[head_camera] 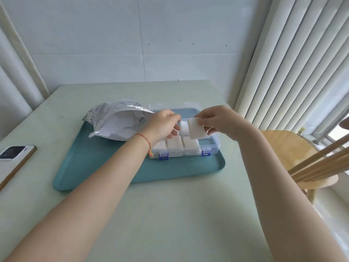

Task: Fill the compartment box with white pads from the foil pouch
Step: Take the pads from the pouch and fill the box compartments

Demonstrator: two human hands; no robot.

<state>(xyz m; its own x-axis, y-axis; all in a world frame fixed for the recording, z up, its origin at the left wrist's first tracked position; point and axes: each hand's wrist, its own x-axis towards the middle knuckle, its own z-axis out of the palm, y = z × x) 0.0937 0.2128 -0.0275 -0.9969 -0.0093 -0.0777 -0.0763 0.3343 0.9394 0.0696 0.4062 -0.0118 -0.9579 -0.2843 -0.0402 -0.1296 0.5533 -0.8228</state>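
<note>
Right hand (220, 121) pinches one white pad (196, 128) between thumb and fingers, closed on its right edge. Pad is a flat white square, tilted, held just above the right side of the compartment box (213, 143). Left hand (163, 124) hovers over the box's left-centre, fingers curled loosely downward; can't tell if it grips anything or touches the pads underneath. Red string bracelet (146, 140) on the left wrist.

Box is clear plastic with two blue latches (163, 156) on the near wall, lid open and lying flat on the far side. Near-row compartments are packed with stacked white pads (190, 146); the rightmost near compartment shows no pads. More white shows in the far row, partly hidden by the hands.

Foil pouch (113, 120) lies just left of the box, mouth gaping toward it, white contents visible inside. Box and pouch both sit on a teal tray (113, 171) on a pale green table (170, 214). Phone (11, 157) lies at the table's left edge, well apart from the tray. Wooden chair (294, 157) to the right, window blinds (302, 63) beyond it.
</note>
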